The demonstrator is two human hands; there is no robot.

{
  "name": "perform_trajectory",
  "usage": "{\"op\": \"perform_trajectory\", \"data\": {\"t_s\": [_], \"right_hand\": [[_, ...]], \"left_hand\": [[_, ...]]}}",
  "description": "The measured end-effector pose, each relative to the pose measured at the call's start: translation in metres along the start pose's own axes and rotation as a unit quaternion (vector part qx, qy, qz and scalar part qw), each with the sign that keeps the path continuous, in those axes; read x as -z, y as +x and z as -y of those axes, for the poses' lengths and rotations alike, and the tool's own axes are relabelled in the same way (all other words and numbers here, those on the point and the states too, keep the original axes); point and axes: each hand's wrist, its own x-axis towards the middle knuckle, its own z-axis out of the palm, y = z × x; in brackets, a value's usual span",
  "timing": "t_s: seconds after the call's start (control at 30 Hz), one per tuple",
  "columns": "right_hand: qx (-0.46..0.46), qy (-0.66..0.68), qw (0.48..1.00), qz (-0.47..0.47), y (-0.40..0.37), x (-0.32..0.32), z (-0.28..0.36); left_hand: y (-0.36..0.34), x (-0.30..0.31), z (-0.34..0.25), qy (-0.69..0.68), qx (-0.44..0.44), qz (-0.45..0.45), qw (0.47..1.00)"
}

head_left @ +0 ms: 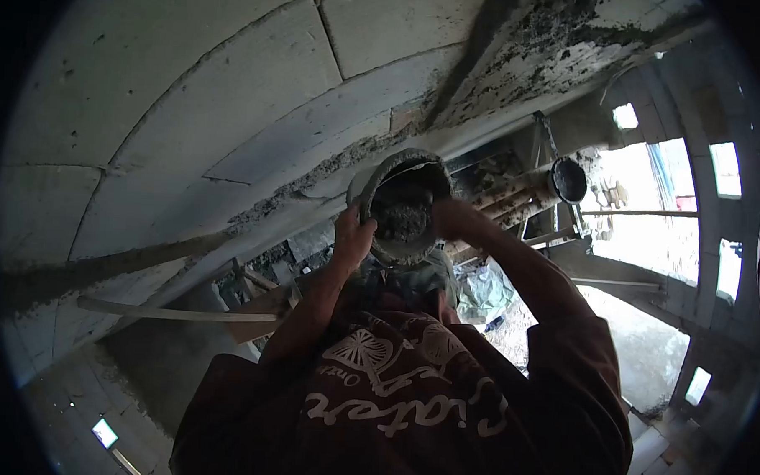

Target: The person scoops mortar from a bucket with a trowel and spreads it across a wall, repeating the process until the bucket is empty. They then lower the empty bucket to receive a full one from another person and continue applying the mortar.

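A round bucket (385, 166) crusted with mortar is tilted in front of my chest, its opening facing me. Grey mortar (404, 222) lies inside it. My left hand (355, 237) grips the bucket's left rim, thumb on the edge. At the right side of the opening is my right hand (454, 220), blurred and dark; its fingers are hard to see and what it holds, if anything, cannot be made out.
A block wall (226, 90) with mortar joints runs along the upper left. A second bucket (569, 179) stands right on wooden planks (515, 200). Plastic sheeting (484, 291) and debris lie below. A pale curved strip (176, 312) extends at left.
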Motion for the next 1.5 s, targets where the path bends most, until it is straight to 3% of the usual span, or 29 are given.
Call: {"op": "perform_trajectory", "data": {"t_s": [0.03,0.1,0.17,0.2,0.23,0.3,0.33,0.37,0.47,0.53,0.63,0.67,0.73,0.8,0.83,0.87,0.9,0.93,1.0,1.03,1.07,1.17,1.2,1.27,1.3,1.33,1.37,1.4,1.5], "right_hand": [[-0.092,0.026,0.994,0.052,0.002,0.030,0.001],[-0.049,0.009,0.998,0.030,0.016,-0.003,-0.019],[0.098,0.016,0.995,-0.028,0.021,-0.063,-0.028],[0.226,-0.032,0.973,-0.038,0.013,-0.057,-0.034],[0.268,-0.046,0.962,-0.028,-0.003,-0.043,-0.033],[-0.021,0.089,0.990,0.110,-0.014,0.018,-0.025],[-0.010,0.063,0.997,0.042,0.013,-0.001,-0.044],[-0.015,0.063,0.997,0.042,0.017,-0.013,-0.032],[-0.022,-0.071,0.996,-0.058,0.025,-0.020,0.000],[0.039,-0.082,0.996,0.014,0.024,-0.003,-0.022],[0.014,-0.092,0.990,0.107,0.005,0.068,-0.035],[0.071,-0.131,0.987,0.053,0.061,-0.044,-0.069],[0.111,-0.067,0.991,0.021,0.053,-0.046,-0.070],[0.373,-0.054,0.925,-0.053,0.054,-0.062,-0.112],[0.359,-0.215,0.908,0.015,0.020,0.002,-0.097],[0.050,0.118,0.985,0.118,0.009,0.030,-0.098],[0.050,0.118,0.984,0.121,0.004,0.022,-0.117],[0.164,-0.006,0.979,0.121,0.001,0.006,-0.145],[0.206,0.217,0.947,0.118,0.003,-0.043,-0.153],[0.108,0.538,0.830,0.104,-0.003,-0.068,-0.142],[0.112,0.534,0.831,0.107,0.003,-0.060,-0.148],[0.320,0.261,0.910,-0.027,-0.003,-0.062,-0.145],[0.377,0.153,0.910,-0.075,-0.005,-0.054,-0.149],[0.417,-0.107,0.897,-0.100,-0.012,-0.014,-0.155],[0.417,-0.112,0.896,-0.102,-0.004,-0.010,-0.150],[0.217,-0.015,0.975,-0.048,0.007,-0.011,-0.140],[0.001,0.086,0.996,0.012,0.008,-0.014,-0.136],[0.000,0.081,0.997,0.011,0.003,-0.012,-0.139],[0.300,-0.112,0.947,0.024,-0.028,0.011,-0.129]], "left_hand": [[0.003,0.001,-0.006,0.007,0.027,0.022,0.999],[0.002,-0.013,0.009,-0.011,0.022,-0.001,1.000],[0.027,-0.016,0.004,-0.026,-0.004,-0.027,0.999],[0.026,-0.013,0.005,-0.044,-0.010,-0.013,0.999],[0.013,-0.011,0.007,-0.058,-0.007,0.007,0.998],[0.008,-0.008,-0.019,-0.054,0.058,0.030,0.996],[0.011,-0.016,-0.008,-0.024,0.009,0.024,0.999],[0.014,-0.025,-0.002,0.003,-0.041,0.019,0.999],[0.029,-0.034,-0.014,-0.011,-0.032,0.016,0.999],[0.016,-0.038,-0.014,-0.030,0.012,0.005,0.999],[0.022,-0.041,-0.020,-0.027,0.043,0.010,0.999],[0.019,-0.046,-0.020,0.001,0.040,0.043,0.998],[0.031,-0.051,-0.018,-0.019,0.011,-0.001,1.000],[0.018,-0.058,0.001,-0.041,0.016,-0.045,0.998],[0.020,-0.058,0.011,0.021,0.021,-0.045,0.999],[0.024,-0.060,0.014,0.082,0.024,-0.045,0.995],[0.023,-0.063,0.009,0.081,0.026,-0.045,0.995],[0.023,-0.067,0.000,0.048,0.001,-0.039,0.998],[0.024,-0.077,-0.009,0.010,-0.026,-0.042,0.999],[0.020,-0.085,-0.011,-0.018,-0.032,-0.040,0.999],[0.022,-0.091,-0.016,-0.044,-0.038,-0.037,0.998],[0.027,-0.097,-0.026,-0.018,0.004,-0.028,0.999],[0.031,-0.096,-0.027,-0.092,0.058,0.000,0.994],[0.034,-0.104,-0.028,-0.146,0.051,0.001,0.988],[0.038,-0.106,-0.029,-0.194,0.040,0.001,0.980],[0.037,-0.110,-0.041,-0.202,0.040,0.005,0.978],[0.037,-0.118,-0.033,-0.206,0.042,0.005,0.978],[0.043,-0.128,-0.022,-0.168,0.028,-0.015,0.985],[0.047,-0.128,-0.016,-0.128,0.005,-0.019,0.992]]}}
